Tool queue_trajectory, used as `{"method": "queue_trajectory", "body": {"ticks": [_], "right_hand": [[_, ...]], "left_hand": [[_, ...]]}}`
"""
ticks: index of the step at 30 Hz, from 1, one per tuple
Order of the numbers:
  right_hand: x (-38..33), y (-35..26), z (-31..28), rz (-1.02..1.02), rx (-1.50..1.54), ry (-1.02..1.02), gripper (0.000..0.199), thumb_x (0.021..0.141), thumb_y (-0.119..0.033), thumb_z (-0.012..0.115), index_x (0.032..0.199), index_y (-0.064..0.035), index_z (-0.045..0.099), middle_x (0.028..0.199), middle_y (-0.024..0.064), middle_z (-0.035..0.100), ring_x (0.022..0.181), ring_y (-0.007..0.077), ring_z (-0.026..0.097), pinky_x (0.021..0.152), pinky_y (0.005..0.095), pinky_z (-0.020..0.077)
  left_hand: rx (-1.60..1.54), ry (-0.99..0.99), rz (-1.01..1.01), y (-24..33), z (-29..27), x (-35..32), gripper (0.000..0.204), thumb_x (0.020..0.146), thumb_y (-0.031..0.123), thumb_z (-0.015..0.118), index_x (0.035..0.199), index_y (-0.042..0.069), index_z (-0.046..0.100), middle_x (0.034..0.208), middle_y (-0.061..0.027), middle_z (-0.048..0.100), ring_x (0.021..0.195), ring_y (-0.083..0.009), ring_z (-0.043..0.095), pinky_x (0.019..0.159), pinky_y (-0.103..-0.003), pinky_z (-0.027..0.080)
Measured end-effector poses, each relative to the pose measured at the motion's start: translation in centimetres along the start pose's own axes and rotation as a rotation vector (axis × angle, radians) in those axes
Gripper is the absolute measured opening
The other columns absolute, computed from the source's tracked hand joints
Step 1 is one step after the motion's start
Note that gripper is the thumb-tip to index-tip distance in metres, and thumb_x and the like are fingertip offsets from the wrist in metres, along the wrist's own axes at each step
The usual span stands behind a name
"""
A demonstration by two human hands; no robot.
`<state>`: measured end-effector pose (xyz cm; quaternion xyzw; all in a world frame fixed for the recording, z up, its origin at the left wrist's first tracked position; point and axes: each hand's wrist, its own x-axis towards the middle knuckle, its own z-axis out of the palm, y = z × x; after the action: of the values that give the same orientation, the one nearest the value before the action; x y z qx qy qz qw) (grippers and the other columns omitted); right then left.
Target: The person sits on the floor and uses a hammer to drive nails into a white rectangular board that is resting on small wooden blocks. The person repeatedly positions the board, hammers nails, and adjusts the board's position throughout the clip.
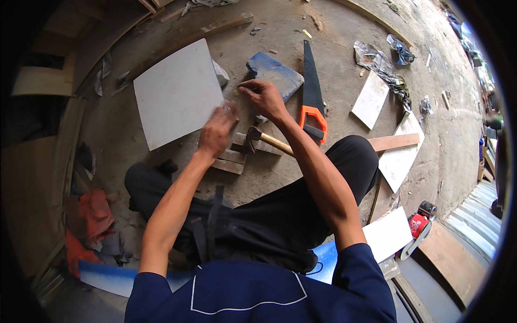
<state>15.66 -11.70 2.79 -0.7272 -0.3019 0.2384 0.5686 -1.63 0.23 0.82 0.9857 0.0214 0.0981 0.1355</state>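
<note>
My left hand (217,130) is smeared by motion beside the lower right corner of a white board (175,94); its fingers cannot be read. To its right, my right hand (265,98) has its fingers drawn together, pointing left; whether something small is in them is hidden. A worn blue slab (276,73) lies just beyond that hand. Below the hands, a hammer (276,144) with a wooden handle rests by some wood blocks (230,161). Right of the slab lies a handsaw (312,91) with an orange and black handle.
Off to the right are white board offcuts (370,99), a wood strip (396,142) and crumpled plastic (377,59). A red power tool (419,225) sits at lower right near corrugated metal sheeting (476,215). Orange cloth (91,215) lies at lower left. A long plank (215,27) crosses the far floor.
</note>
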Motion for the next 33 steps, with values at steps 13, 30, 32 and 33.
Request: {"method": "queue_trajectory", "body": {"ticks": [13,30,32,33], "right_hand": [[-1.4,1.3,0.4,0.078,0.038,-0.034,0.027,0.085,-0.016,0.071,0.108,-0.0016,0.07,0.087,0.0143,0.073,0.068,0.016,0.069,0.065,0.0305,0.0537],[-0.7,-1.1,3.4,-0.054,-0.084,-0.133,0.015,0.084,-0.006,0.068,0.097,-0.0017,0.071,0.092,0.0124,0.073,0.085,0.0177,0.071,0.076,0.029,0.054],[-0.5,-1.1,3.5,-0.044,-0.084,-0.129,0.015,0.084,-0.008,0.068,0.098,-0.0037,0.073,0.092,0.0113,0.074,0.084,0.0176,0.071,0.075,0.0294,0.0538],[-0.4,-1.1,3.5,-0.034,-0.093,-0.132,0.015,0.084,-0.009,0.069,0.098,-0.0044,0.073,0.092,0.0109,0.074,0.084,0.0178,0.071,0.075,0.0296,0.0538]], "left_hand": [[-0.249,0.15,-0.078,-1.6,-3.2,-1.2,0.043,0.085,0.022,0.069,0.124,0.006,0.061,0.123,-0.0166,0.062,0.12,-0.0304,0.057,0.102,-0.043,0.043],[-0.783,0.244,-0.457,-3.5,-2.9,2.2,0.019,0.09,0.018,0.066,0.105,0.007,0.07,0.1,-0.0036,0.073,0.093,-0.0125,0.065,0.086,-0.029,0.048],[-0.861,0.208,-0.449,-3.8,-2.5,2.5,0.018,0.09,0.016,0.066,0.104,0.006,0.07,0.098,-0.0052,0.073,0.091,-0.0125,0.066,0.084,-0.028,0.049],[-0.847,0.21,-0.432,-3.9,-2.3,2.5,0.017,0.089,0.015,0.066,0.103,0.005,0.07,0.097,-0.0055,0.073,0.09,-0.0124,0.066,0.083,-0.028,0.05]]}}
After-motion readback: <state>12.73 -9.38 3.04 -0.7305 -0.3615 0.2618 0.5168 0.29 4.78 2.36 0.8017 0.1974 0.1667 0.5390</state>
